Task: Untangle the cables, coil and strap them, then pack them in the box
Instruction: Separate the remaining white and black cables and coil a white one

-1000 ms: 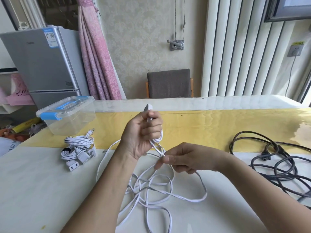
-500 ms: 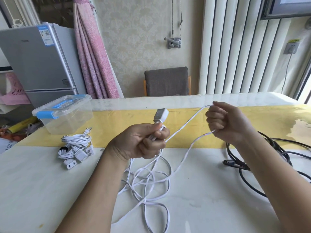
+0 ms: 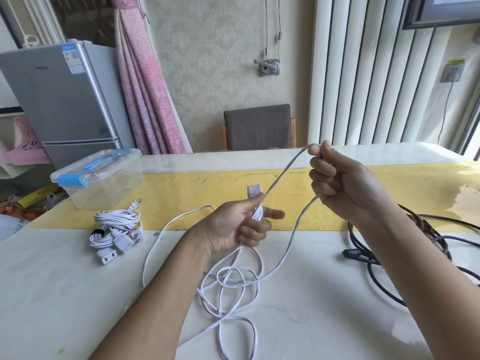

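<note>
A loose white flat cable [image 3: 235, 287] lies in tangled loops on the white table. My left hand [image 3: 237, 229] grips its end just below the white plug [image 3: 254, 191], which sticks up above my fingers. My right hand [image 3: 342, 181] is raised to the right with fingers curled round a stretch of the same cable, which runs taut between both hands. A coiled, strapped white cable bundle [image 3: 115, 231] lies at the left. The clear plastic box [image 3: 100, 178] with blue latches stands closed behind it. A black cable tangle [image 3: 405, 255] lies at the right, partly hidden by my right forearm.
A yellow strip [image 3: 402, 201] runs across the table's middle. A grey chair [image 3: 258, 127] stands behind the far edge, and a small fridge [image 3: 62, 100] stands at the back left. Bare tabletop [image 3: 52, 294] shows at the front left.
My right hand went from pinching the cable low beside my left hand to pulling a length up and out to the right. My left hand lowered slightly, still holding the plug end.
</note>
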{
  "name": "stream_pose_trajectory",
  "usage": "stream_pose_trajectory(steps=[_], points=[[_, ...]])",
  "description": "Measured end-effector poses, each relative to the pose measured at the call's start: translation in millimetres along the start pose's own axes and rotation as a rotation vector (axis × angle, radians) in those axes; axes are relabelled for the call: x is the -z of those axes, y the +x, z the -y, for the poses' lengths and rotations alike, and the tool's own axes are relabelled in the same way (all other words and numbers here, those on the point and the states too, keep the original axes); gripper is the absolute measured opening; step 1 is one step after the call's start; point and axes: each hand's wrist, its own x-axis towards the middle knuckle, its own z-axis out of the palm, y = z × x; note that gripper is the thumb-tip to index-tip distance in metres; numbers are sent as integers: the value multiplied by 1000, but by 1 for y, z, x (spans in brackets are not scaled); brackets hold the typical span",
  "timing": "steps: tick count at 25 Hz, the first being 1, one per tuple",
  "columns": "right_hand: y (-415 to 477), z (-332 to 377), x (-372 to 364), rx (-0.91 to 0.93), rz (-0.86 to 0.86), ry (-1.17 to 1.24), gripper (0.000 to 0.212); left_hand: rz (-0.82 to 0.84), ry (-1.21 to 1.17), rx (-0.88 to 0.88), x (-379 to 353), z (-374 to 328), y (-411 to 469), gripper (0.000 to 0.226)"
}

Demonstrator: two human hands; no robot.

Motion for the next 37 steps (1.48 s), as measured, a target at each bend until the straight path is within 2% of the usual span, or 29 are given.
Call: stream_pose_trajectory(steps=[2, 5, 7, 9, 12, 15, 16, 18, 22, 25, 27, 30, 31, 33, 37], points=[[-5, -6, -12, 22, 111, -81, 33, -109, -131, -92, 3, -4, 3, 54], [-14, -22, -27, -8, 326, -321, 30, -233, -166, -185, 6, -4, 8, 60], [-20, -35, -35, -50, 504, -522, 25, -291, -195, -249, 6, -3, 10, 52], [-23, -46, -37, -105, 628, -712, 22, -297, -360, -313, 9, -5, 8, 36], [-21, -57, -31, -240, 643, -930, 21, -178, -639, -417, 19, -13, -1, 25], [-15, -65, -22, -320, 629, -1105, 23, 151, -778, -383, 27, -14, -9, 23], [-12, -66, -18, -324, 609, -1149, 23, 257, -759, -338, 27, -14, -12, 24], [-7, -62, -7, -306, 529, -1196, 21, 363, -592, -267, 25, -13, -19, 29], [-1, -33, 18, -287, 343, -1105, 13, 496, -203, -250, 16, -7, -27, 29], [0, -16, 23, -185, 161, -1013, 34, 559, -130, -210, 19, -10, -33, 28], [1, -12, 24, -99, 55, -839, 39, 595, -126, -203, 23, -13, -37, 26], [7, -2, 35, -79, -50, -378, 37, 678, -129, -188, 33, -15, -39, 25], [9, 3, 40, -83, -91, -210, 33, 656, -76, -186, 34, -14, -39, 26], [12, 10, 50, -69, -158, -9, 27, 478, 128, -147, 35, -12, -38, 29], [13, 10, 48, -6, -191, 17, 24, 216, 416, 26, 20, -5, -25, 34]])
